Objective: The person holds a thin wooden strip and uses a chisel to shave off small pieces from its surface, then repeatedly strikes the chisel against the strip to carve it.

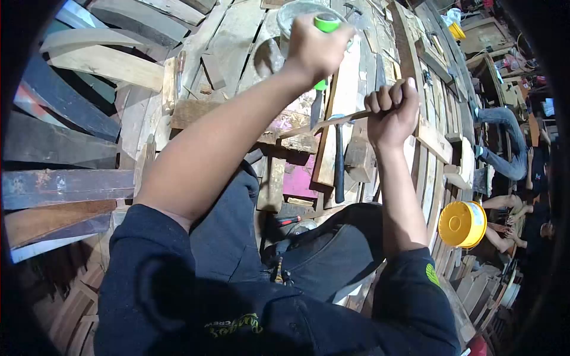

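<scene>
My left hand [317,50] is closed around the green handle of a knife [317,110], whose blade points down toward the wood. A thin, slightly curved wooden strip [335,121] is gripped at one end in the fist of my right hand [393,113]. The strip's other end lies over a wooden block [297,142] in front of my lap. In this view the knife's tip overlaps the strip's middle. Just beside the block lies a tool with a black handle [339,169], its upper end passing under the strip.
Curved and straight boards [71,184] are stacked at the left. A yellow bucket [456,224] stands at the right, near other people [516,219]. Beyond my left hand is a pale bucket [288,18]. A red-handled tool [289,220] lies by my legs.
</scene>
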Available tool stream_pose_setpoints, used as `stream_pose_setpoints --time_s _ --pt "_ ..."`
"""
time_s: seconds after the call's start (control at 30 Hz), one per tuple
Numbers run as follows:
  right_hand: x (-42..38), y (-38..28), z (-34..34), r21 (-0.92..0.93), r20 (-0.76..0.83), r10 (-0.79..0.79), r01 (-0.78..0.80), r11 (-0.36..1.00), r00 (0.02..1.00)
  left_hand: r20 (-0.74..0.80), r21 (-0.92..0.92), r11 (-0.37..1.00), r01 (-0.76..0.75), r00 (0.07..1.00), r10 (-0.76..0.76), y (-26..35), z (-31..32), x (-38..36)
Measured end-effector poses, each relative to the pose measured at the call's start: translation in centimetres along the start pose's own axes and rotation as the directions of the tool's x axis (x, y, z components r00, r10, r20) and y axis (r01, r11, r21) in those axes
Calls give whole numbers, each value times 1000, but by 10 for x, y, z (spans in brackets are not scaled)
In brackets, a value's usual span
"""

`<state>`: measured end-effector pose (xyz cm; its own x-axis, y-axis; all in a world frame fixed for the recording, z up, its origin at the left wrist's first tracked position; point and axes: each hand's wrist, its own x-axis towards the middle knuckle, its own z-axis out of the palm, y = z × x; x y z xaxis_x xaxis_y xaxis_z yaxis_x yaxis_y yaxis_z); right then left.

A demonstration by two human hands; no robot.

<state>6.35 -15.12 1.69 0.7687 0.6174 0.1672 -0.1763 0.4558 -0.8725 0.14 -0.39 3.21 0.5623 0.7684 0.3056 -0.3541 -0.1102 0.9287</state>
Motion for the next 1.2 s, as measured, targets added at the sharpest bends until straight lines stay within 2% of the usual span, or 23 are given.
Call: stream_pose_setpoints --time_s 0.03,0.1,0.13,0.17,0.23,0.37,0.5,0.57,0.6,0.7,0.8,0.83,0.87,0.9,0.93,0.97,1.03,1.07,1.13,1.17,1.2 --pt "-2 -1 1 9 8 13 -13 1000 1000 -2 0 1000 -1 1000 1 -1 2 -4" --pt "-9 3 7 -22 1 -21 21 1000 1000 201 -30 990 -137 969 141 -1 8 -17" --pt "-14 2 13 -26 -5 -12 12 1000 1000 264 40 981 -188 949 172 7 9 -27" --pt "-19 0 23 -46 -36 -26 24 999 999 306 -48 993 -108 945 117 15 10 -39" --pt "-23 3 28 -57 -17 -36 35 998 999 311 20 1000 -19 950 12 22 7 -45" --pt "-25 6 32 -55 -4 -36 36 998 999 253 50 998 -32 967 18 10 12 -40" --pt "-25 5 42 -85 -113 -104 95 992 988 269 -11 1000 -5 963 8 12 9 -41" --pt "-24 3 39 -105 -56 -67 60 993 996 279 46 994 -97 957 81 12 6 -37" --pt "-20 4 37 -72 -105 -61 54 996 993 235 78 975 -207 954 184 6 5 -32" --pt "-6 1 16 -48 -100 -18 13 999 995 147 58 992 -116 983 106 -10 2 -13" --pt "4 0 -8 -34 -83 -22 20 999 996 122 33 996 -78 990 74 -27 -5 5" --pt "4 -3 -11 -25 -63 -28 26 999 998 162 250 949 -191 975 153 -20 -13 5" --pt "5 -4 -12 -15 -135 -23 21 1000 991 239 353 891 -285 948 209 -25 -22 7" --pt "5 -5 -13 -18 -136 -23 21 1000 990 318 444 812 -379 914 252 -35 -30 11" --pt "5 -4 -14 -24 -134 -34 31 999 990 274 422 838 -346 930 246 -38 -36 15" --pt "6 -3 -14 -27 -132 -47 43 999 990 219 471 806 -359 932 288 -41 -41 19" --pt "9 0 -8 -41 -131 -68 63 997 989 6 367 902 -230 970 245 -33 -39 25" --pt "9 1 -4 -33 -139 -66 62 998 988 10 367 901 -230 970 244 -30 -37 24" --pt "7 4 7 12 -143 -99 101 995 985 -41 98 975 -197 979 202 -10 -33 17" --pt "7 4 7 12 -144 -97 100 995 985 -41 98 976 -196 979 200 -8 -33 16" --pt "6 2 6 20 -63 -79 81 997 995 -34 81 977 -200 979 203 -8 -34 14"
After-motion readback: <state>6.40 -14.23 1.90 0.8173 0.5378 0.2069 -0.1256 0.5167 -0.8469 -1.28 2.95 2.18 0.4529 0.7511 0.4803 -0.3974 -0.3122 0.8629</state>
